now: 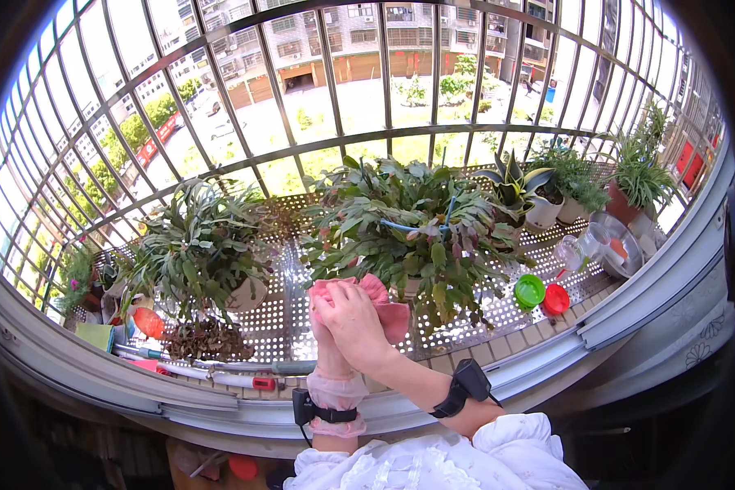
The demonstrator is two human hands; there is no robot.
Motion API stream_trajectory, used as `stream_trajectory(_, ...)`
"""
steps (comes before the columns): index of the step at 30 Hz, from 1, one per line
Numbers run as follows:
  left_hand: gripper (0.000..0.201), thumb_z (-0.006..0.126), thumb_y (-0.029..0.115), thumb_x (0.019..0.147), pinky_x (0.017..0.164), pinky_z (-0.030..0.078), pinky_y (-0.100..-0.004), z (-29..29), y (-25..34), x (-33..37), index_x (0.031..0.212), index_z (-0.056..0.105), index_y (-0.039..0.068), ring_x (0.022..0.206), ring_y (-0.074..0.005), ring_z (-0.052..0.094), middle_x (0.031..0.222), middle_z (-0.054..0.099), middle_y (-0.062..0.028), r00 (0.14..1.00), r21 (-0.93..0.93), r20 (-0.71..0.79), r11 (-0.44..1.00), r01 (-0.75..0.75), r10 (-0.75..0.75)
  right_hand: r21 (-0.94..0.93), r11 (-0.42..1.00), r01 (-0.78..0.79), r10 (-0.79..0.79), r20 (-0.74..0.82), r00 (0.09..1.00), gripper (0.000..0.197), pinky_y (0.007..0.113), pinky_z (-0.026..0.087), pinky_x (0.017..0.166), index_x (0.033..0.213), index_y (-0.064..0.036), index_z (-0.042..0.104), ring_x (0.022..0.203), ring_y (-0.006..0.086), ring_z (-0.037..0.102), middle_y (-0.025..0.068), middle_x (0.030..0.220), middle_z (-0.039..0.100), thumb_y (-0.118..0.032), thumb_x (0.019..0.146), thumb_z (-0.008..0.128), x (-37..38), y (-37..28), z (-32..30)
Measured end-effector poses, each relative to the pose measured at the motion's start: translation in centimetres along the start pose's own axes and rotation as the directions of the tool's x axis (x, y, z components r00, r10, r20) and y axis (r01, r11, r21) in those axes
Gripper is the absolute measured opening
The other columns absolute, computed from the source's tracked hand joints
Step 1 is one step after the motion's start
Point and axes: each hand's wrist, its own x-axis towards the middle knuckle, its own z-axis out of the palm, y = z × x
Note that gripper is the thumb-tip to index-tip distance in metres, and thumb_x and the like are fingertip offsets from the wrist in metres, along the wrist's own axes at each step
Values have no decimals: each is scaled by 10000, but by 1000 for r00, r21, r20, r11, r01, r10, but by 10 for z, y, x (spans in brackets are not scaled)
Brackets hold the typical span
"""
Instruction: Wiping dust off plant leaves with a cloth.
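Observation:
My hands meet in front of the large leafy plant (408, 220). A soft pink cloth-like piece (394, 320) is bunched between them, with folds sticking out to the right. My left hand (322, 328) is underneath, mostly covered, and its fingers are hard to see. Across it lies my right hand (352, 315), its fingers wrapped over the left hand and the pink piece. A sheer pink cuff (335, 392) circles my left wrist. Each forearm wears a black strap with a small box.
A second leafy plant (200, 245) stands left, dried plant matter (208, 340) below it. Smaller pots, including a white one (541, 214), line the right. Green (529, 291) and red (556, 300) lids lie near a metal bowl (612, 245). Metal bars (384, 73) enclose the ledge; a white pole (229, 377) runs along its front.

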Motion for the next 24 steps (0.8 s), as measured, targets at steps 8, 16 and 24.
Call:
stream_trajectory(8,566,299,508,1042,1105,370,-424,0,23,4,1360,480,75,1255,-256,494,1355,537,-126,989,89,140,994,-68,55,679,728,-91,-36,170,985,348,426,448,962,1122,-52,645,1108,325,581,125,1112,621,-47,775,632,17,-20,-80)
stream_trajectory(16,686,255,564,1032,1164,292,-429,34,8,22,1499,328,67,1385,-276,389,1494,421,-132,895,87,-444,993,85,-38,116,993,-29,57,-245,968,441,442,439,959,1247,-68,583,1116,332,554,121,1165,583,-43,806,580,39,45,-21)
stream_trajectory(24,706,320,605,1009,1145,322,-436,6,9,13,1471,371,73,1350,-275,421,1452,463,-122,1000,-27,14,999,-26,27,-42,993,110,-114,-124,986,375,453,428,1026,1177,-13,620,1170,347,556,184,1179,610,-150,830,578,1,-3,9)
